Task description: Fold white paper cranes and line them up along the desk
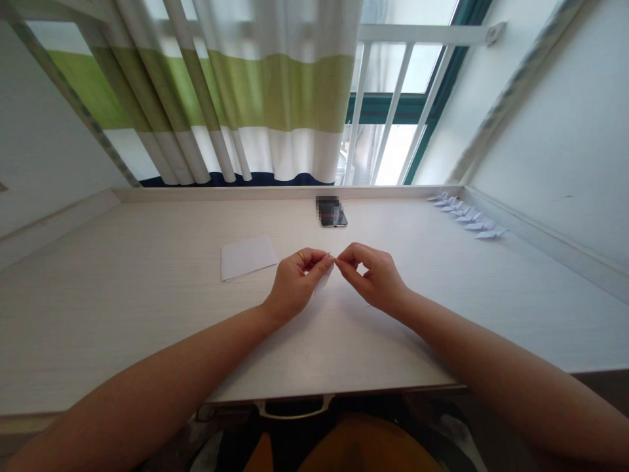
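A small piece of folded white paper (pixel 322 282) is pinched in my left hand (pixel 299 278), which wears a ring, above the middle of the desk. Fingers and thumb of that hand cover most of the paper. My right hand (pixel 371 272) comes in from the other side, its thumb and forefinger pressed together at the paper's upper tip. The two hands nearly meet there. Just left of my left hand lies a stack of white paper sheets (pixel 248 257).
A dark phone (pixel 333 213) lies near the desk's back edge. Several folded white paper cranes (pixel 466 216) stand in a row at the far right. The pale desk (pixel 122 301) ends at a raised rim below a curtain (pixel 280 92) and a barred window. A drawer handle (pixel 295 410) juts out at the front.
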The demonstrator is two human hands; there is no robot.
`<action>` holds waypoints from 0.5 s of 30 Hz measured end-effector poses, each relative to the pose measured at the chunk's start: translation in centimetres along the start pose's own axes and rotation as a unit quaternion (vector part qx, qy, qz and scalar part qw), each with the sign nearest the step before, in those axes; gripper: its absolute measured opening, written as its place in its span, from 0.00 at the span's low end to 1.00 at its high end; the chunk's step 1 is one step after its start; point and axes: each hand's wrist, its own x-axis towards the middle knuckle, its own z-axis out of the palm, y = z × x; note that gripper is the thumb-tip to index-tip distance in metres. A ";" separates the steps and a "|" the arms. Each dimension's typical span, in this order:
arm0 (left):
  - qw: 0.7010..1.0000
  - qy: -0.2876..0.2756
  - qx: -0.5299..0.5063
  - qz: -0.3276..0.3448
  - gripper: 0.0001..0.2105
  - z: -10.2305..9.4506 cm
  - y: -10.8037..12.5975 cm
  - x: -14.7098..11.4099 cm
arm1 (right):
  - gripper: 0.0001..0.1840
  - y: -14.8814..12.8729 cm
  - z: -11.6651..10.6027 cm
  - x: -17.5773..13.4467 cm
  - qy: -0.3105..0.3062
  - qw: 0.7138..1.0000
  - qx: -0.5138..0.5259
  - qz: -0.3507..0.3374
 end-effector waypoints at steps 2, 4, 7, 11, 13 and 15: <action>1.000 -0.001 0.005 0.005 0.12 -0.1 0.0 0.0 | 0.08 -0.2 -0.1 0.1 -0.015 0.998 0.042 0.034; 1.000 -0.003 0.016 0.016 0.12 -0.2 0.0 -0.1 | 0.08 -0.3 -0.2 0.2 -0.036 0.992 0.102 0.069; 0.997 -0.004 0.053 0.053 0.10 -0.4 0.2 -0.1 | 0.08 -0.2 -0.5 0.4 -0.063 0.969 0.208 0.119; 0.972 -0.011 0.143 0.188 0.06 -0.8 0.8 -0.2 | 0.09 0.0 -0.8 0.7 -0.086 0.942 0.279 0.163; 0.957 -0.012 0.169 0.234 0.05 -0.9 1.0 -0.3 | 0.08 0.1 -0.9 0.7 -0.096 0.937 0.288 0.173; 0.951 -0.009 0.181 0.252 0.05 -1.1 1.1 -0.3 | 0.08 0.1 -1.0 0.8 -0.104 0.934 0.291 0.177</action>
